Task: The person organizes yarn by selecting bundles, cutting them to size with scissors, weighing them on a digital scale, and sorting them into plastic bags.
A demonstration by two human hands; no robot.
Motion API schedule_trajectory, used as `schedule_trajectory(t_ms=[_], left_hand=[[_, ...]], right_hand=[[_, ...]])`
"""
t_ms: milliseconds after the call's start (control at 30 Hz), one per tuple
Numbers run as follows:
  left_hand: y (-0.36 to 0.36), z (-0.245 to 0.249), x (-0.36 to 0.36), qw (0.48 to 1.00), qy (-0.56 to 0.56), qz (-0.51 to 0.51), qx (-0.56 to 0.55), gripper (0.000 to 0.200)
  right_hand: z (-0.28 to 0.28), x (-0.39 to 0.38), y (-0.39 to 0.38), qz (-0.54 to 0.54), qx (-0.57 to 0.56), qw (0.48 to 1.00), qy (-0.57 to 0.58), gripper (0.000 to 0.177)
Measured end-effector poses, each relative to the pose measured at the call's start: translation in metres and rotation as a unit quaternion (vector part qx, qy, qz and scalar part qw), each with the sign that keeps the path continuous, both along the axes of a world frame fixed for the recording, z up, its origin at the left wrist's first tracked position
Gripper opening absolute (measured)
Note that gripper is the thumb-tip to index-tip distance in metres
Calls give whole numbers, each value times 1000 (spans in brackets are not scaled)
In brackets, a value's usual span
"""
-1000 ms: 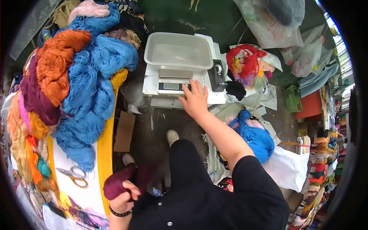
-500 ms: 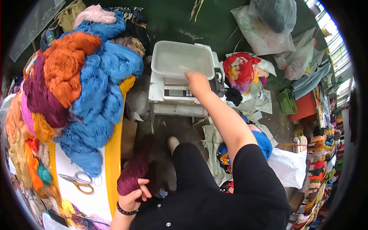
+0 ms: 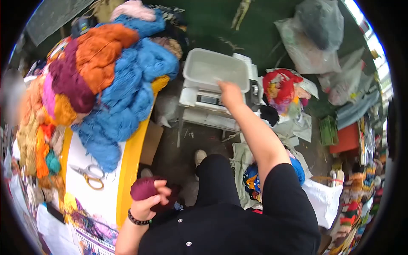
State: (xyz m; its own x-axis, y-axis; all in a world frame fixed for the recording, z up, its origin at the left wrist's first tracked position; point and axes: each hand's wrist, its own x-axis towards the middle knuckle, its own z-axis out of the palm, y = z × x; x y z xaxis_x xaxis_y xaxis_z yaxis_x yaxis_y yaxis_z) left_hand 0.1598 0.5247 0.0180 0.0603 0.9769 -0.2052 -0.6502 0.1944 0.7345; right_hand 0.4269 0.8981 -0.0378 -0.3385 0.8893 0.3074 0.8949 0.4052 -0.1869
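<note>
My left hand (image 3: pixel 149 202) is closed around a skein of maroon yarn (image 3: pixel 143 189), low beside the table edge; the skein's lower part hangs in shadow. My right hand (image 3: pixel 231 95) reaches forward to the front rim of a translucent white plastic tub (image 3: pixel 196 80). Its fingers bend at that rim and appear to grip it, though they are slightly blurred. The tub rests on a digital scale (image 3: pixel 208 100) with a small display, on a white stand (image 3: pixel 187 101). Inside the tub I see no yarn.
On the yellow-edged table (image 3: pixel 128 182) to the left lie heaped blue yarn (image 3: pixel 123 102), orange yarn (image 3: pixel 100 57) and scissors (image 3: pixel 90 176). Right of the stand are bagged red yarn (image 3: pixel 282 85), a green crate (image 3: pixel 328 131) and plastic bags (image 3: pixel 312 40). Many coloured skeins (image 3: pixel 352 208) line the far right.
The view has shifted, moving the table and stand rightward in the picture. My left hand still holds the maroon yarn, now seen more end-on. My right hand stays at the tub's front rim.
</note>
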Motion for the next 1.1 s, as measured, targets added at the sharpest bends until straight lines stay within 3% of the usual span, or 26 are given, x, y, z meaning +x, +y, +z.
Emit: schedule_trajectory(t_ms=[33,100,133,200,233,267,300,367,433,500,567,633,700,767,833,933,1100], left_hand=[[1,2,1,1000,-17,0,-15,42],[1,1,-1,995,-71,-4,-74,46],[4,8,0,994,-87,-10,-72,48],[-2,13,0,996,-89,-8,-30,48],[1,17,6,994,-105,7,-25,48],[-3,19,10,995,-97,12,-14,57],[-8,19,13,998,-65,16,11,54],[-18,28,22,989,106,53,91,39],[-27,27,23,904,323,144,241,30],[-49,29,33,959,200,75,188,34],[-61,25,40,947,207,107,223,31],[-74,27,44,961,158,113,196,29],[-89,29,44,949,179,143,218,27],[-104,28,47,963,120,153,184,25],[-117,25,47,961,119,177,178,24],[-131,24,43,942,204,214,160,24],[-150,30,39,946,186,193,184,26]], right_hand=[[12,-4,-8,6,10,1000,-23,34],[24,-19,-35,73,112,985,113,39],[35,-28,-59,111,98,977,150,41],[60,-50,-101,141,37,967,208,28],[79,-59,-172,174,-155,914,333,15],[85,-66,-205,220,-201,888,350,13],[92,-72,-239,260,-251,858,364,11],[107,-84,-293,280,-285,851,341,15],[100,-87,-324,275,-339,838,327,22],[104,-86,-344,286,-417,787,354,21],[128,-91,-363,291,-419,785,351,20],[114,-82,-370,304,-419,773,366,19],[126,-86,-387,301,-425,776,356,19],[129,-87,-399,308,-436,774,341,18],[128,-86,-408,308,-429,784,325,17],[121,-89,-419,303,-393,812,307,17],[131,-99,-434,305,-416,797,315,19]])
